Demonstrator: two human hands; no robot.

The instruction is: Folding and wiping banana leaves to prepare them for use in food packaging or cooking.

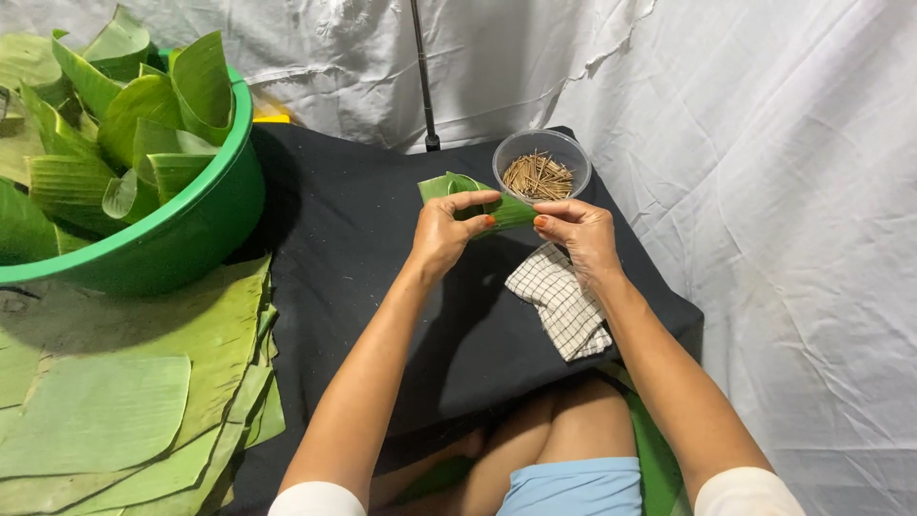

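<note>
- While both hands meet over the dark surface (363,287), a folded strip of green leaf (458,191) is held between them, lifted just clear of the cloth rather than lying on it.
- Its long axis runs roughly left to right, tilted slightly down toward the right, so one end goes to each hand.
- On the left hand (444,234), the fingers are clamped on the leaf: the thumb lies over the top of the fold and the other fingers curl beneath it. The folded, rounded end sticks out past this hand to the upper left.
- On the right hand (578,234), the fingers are pinched together on the other end of the leaf, thumb tip pointing in toward the left hand.
- Both hands touch the leaf, but the left covers more of it; the right holds only the tip.
- Just beyond the right hand, nearly touching the leaf's far side, stands a clear bowl (542,162) of small wooden sticks (538,177). It is far nearer to the right hand than to the left.
- Below the right wrist, a checked cloth (562,301) lies folded on the surface.
- Well apart to the left, a green basin (181,229) holds many folded leaves, and flat leaf sheets (105,411) are stacked below it.
- White sheeting (764,143) hangs behind and to the right.
</note>
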